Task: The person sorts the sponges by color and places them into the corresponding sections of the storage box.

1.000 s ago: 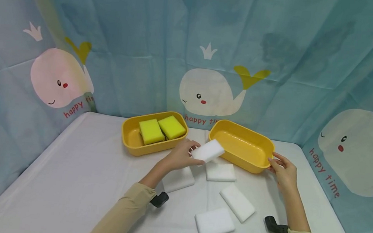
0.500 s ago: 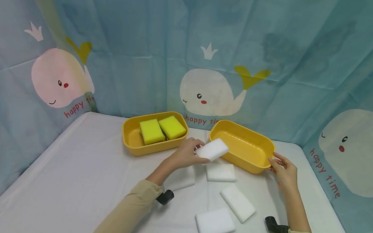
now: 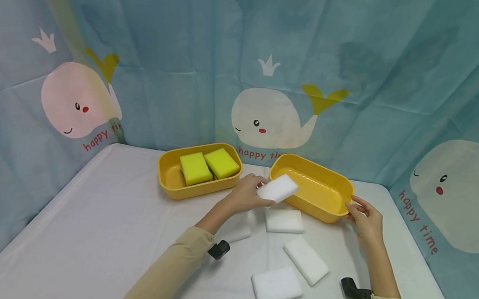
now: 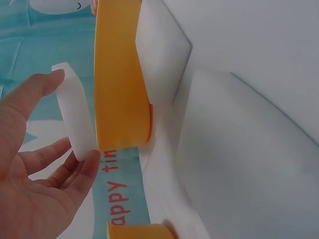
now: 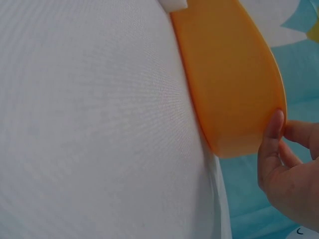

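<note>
My left hand [image 3: 245, 194] pinches a white sponge [image 3: 278, 189] between thumb and fingers, holding it above the table by the near left edge of the right yellow tub [image 3: 326, 189]. In the left wrist view the same sponge [image 4: 75, 112] is seen edge-on, beside the tub's wall [image 4: 119, 74]. At the tub's right end my right hand [image 3: 366, 223] pinches the rim, thumb on one side and fingers on the other, as the right wrist view shows with the thumb [image 5: 273, 129] against the orange-yellow wall [image 5: 224, 74]. No sponge shows inside this tub.
The left yellow tub [image 3: 169, 176] holds two yellow sponges [image 3: 195, 168]. Several white sponges lie on the white table: one near the right tub [image 3: 284, 221], one angled [image 3: 306, 260], one in front [image 3: 276, 287], one partly hidden by the left arm [image 3: 238, 231]. A whale-print curtain [image 3: 161, 108] hangs behind.
My left hand has moved to the right and slightly away from me with the white sponge, bringing it over the right tub's near edge. My right hand stays on the rim.
</note>
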`<state>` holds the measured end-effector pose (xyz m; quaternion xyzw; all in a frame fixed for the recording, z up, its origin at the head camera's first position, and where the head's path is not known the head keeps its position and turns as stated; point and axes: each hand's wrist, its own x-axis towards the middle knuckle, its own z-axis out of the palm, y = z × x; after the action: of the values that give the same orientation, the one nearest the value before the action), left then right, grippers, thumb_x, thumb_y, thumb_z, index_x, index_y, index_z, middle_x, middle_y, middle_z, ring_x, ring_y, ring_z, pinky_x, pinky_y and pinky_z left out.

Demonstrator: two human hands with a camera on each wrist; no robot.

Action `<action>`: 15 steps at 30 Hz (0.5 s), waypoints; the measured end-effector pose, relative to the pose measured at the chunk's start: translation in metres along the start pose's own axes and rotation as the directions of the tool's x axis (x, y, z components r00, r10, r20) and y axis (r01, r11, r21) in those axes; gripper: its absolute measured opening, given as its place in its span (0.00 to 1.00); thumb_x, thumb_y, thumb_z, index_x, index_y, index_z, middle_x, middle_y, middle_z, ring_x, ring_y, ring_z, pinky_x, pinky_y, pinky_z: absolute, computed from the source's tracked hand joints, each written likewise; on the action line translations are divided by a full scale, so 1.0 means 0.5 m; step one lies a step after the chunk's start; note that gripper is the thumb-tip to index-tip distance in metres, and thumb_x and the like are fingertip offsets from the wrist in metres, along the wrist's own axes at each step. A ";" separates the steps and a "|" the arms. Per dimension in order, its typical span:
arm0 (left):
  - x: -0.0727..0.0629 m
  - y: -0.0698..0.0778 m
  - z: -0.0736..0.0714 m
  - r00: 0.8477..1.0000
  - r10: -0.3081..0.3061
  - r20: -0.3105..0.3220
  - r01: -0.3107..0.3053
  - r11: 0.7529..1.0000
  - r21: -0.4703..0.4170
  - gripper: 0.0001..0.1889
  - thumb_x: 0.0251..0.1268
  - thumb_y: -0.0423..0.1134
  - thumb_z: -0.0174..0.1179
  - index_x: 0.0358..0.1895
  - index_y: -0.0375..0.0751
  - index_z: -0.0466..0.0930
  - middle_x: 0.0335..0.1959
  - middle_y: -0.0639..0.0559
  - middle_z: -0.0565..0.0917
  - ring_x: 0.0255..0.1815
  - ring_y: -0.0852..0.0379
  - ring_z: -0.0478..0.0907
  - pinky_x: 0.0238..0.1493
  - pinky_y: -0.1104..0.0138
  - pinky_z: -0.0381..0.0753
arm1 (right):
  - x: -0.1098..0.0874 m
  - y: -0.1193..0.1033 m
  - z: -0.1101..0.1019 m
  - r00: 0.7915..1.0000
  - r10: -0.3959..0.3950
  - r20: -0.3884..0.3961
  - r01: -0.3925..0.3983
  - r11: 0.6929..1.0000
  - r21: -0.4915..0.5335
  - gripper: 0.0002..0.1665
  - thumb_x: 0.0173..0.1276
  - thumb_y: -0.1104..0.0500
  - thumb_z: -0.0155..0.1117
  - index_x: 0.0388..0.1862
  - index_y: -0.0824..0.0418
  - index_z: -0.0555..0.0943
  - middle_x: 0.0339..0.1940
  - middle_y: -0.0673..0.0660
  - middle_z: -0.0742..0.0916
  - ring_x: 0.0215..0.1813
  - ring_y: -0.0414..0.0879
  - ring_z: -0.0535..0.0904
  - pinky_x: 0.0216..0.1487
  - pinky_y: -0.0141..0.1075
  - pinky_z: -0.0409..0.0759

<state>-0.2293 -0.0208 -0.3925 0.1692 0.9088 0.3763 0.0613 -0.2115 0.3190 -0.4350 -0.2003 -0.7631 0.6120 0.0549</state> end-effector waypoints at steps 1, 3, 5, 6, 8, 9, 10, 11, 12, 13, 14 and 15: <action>0.003 0.003 0.001 1.000 -0.001 0.000 0.001 1.000 0.004 0.33 0.63 0.50 0.77 0.67 0.36 0.80 0.57 0.41 0.80 0.54 0.49 0.76 0.56 0.59 0.82 | 0.000 0.000 0.000 1.000 0.000 -0.001 0.000 1.000 0.000 0.35 0.81 0.60 0.62 0.82 0.65 0.65 0.47 0.51 0.77 0.34 0.33 0.79 0.42 0.22 0.86; 0.009 0.007 0.002 1.000 -0.008 0.000 0.008 1.000 0.010 0.34 0.63 0.50 0.77 0.67 0.36 0.80 0.57 0.41 0.80 0.55 0.49 0.75 0.58 0.58 0.82 | 0.000 0.000 0.000 1.000 -0.003 -0.004 0.003 1.000 -0.001 0.34 0.81 0.61 0.61 0.82 0.66 0.66 0.46 0.51 0.77 0.34 0.33 0.79 0.41 0.22 0.86; 0.015 0.012 0.004 1.000 -0.018 0.004 0.018 1.000 0.011 0.34 0.63 0.50 0.77 0.67 0.35 0.79 0.57 0.42 0.79 0.56 0.49 0.75 0.59 0.58 0.82 | 0.001 0.001 -0.001 1.000 -0.008 -0.007 0.008 1.000 -0.002 0.34 0.81 0.61 0.61 0.81 0.66 0.66 0.45 0.50 0.77 0.34 0.32 0.79 0.41 0.22 0.86; 0.017 0.014 0.005 1.000 -0.025 0.005 0.025 1.000 0.012 0.34 0.63 0.51 0.77 0.67 0.35 0.79 0.57 0.41 0.79 0.57 0.49 0.75 0.60 0.57 0.82 | 0.001 0.001 -0.001 1.000 -0.011 -0.007 0.011 1.000 -0.003 0.34 0.81 0.61 0.61 0.81 0.66 0.66 0.45 0.49 0.78 0.34 0.32 0.79 0.41 0.22 0.85; 0.022 0.018 0.005 0.999 -0.039 0.008 0.039 0.999 0.010 0.35 0.63 0.51 0.77 0.68 0.35 0.78 0.58 0.41 0.79 0.57 0.49 0.75 0.61 0.57 0.82 | 0.001 0.001 -0.001 1.000 -0.018 -0.008 0.018 1.000 -0.003 0.33 0.81 0.62 0.61 0.81 0.67 0.66 0.43 0.48 0.78 0.34 0.32 0.79 0.41 0.21 0.85; 0.023 0.020 0.005 0.999 -0.046 0.009 0.046 0.999 0.006 0.35 0.63 0.51 0.76 0.68 0.35 0.78 0.58 0.41 0.79 0.58 0.48 0.75 0.62 0.57 0.82 | 0.001 0.002 0.000 1.000 -0.019 -0.007 0.019 1.000 -0.004 0.33 0.81 0.62 0.61 0.81 0.67 0.66 0.43 0.48 0.78 0.34 0.32 0.79 0.41 0.21 0.85; 0.025 0.021 0.006 0.999 -0.051 0.011 0.051 0.999 0.004 0.35 0.64 0.51 0.76 0.69 0.35 0.77 0.59 0.41 0.79 0.59 0.48 0.74 0.63 0.56 0.82 | 0.001 0.002 0.000 1.000 -0.020 -0.007 0.020 1.000 -0.005 0.33 0.81 0.62 0.60 0.81 0.67 0.66 0.43 0.48 0.78 0.34 0.32 0.79 0.41 0.21 0.85; 0.027 0.023 0.006 0.999 -0.052 0.011 0.052 0.999 0.006 0.36 0.64 0.52 0.76 0.69 0.35 0.77 0.59 0.41 0.79 0.59 0.48 0.74 0.63 0.56 0.82 | 0.001 0.002 0.000 1.000 -0.019 -0.006 0.019 1.000 -0.007 0.33 0.81 0.62 0.60 0.81 0.67 0.66 0.43 0.48 0.78 0.34 0.32 0.79 0.41 0.21 0.85; 0.029 0.025 0.006 0.998 -0.054 0.011 0.054 0.999 0.003 0.36 0.64 0.51 0.76 0.69 0.34 0.77 0.60 0.41 0.79 0.60 0.48 0.74 0.64 0.56 0.81 | 0.001 0.002 0.000 1.000 -0.017 -0.005 0.017 1.000 -0.009 0.33 0.81 0.62 0.60 0.81 0.67 0.66 0.44 0.48 0.78 0.34 0.32 0.79 0.41 0.21 0.85; 0.030 0.026 0.006 0.998 -0.054 0.012 0.054 0.999 0.001 0.36 0.65 0.51 0.75 0.69 0.34 0.77 0.60 0.40 0.79 0.60 0.48 0.74 0.65 0.55 0.81 | 0.001 0.002 0.000 1.000 -0.014 -0.004 0.014 1.000 -0.010 0.33 0.81 0.61 0.60 0.81 0.67 0.66 0.44 0.49 0.78 0.34 0.32 0.79 0.41 0.21 0.85; 0.033 0.027 0.006 0.999 -0.051 0.011 0.051 0.999 0.004 0.36 0.65 0.51 0.75 0.69 0.33 0.77 0.60 0.40 0.79 0.61 0.47 0.74 0.65 0.55 0.80 | 0.001 0.002 0.000 1.000 -0.011 -0.004 0.011 1.000 -0.013 0.33 0.82 0.61 0.60 0.81 0.66 0.66 0.45 0.49 0.78 0.34 0.32 0.79 0.41 0.21 0.85; 0.035 0.028 0.007 0.999 -0.050 0.010 0.050 0.999 0.006 0.36 0.65 0.51 0.75 0.69 0.33 0.77 0.60 0.40 0.79 0.61 0.47 0.74 0.66 0.55 0.80 | 0.001 0.001 0.000 1.000 -0.008 -0.004 0.008 1.000 -0.013 0.33 0.82 0.61 0.60 0.81 0.66 0.66 0.45 0.50 0.77 0.34 0.33 0.79 0.41 0.21 0.85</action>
<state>-0.2412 -0.0032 -0.3848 0.1486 0.9135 0.3712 0.0749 -0.2117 0.3191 -0.4357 -0.1990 -0.7679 0.6062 0.0574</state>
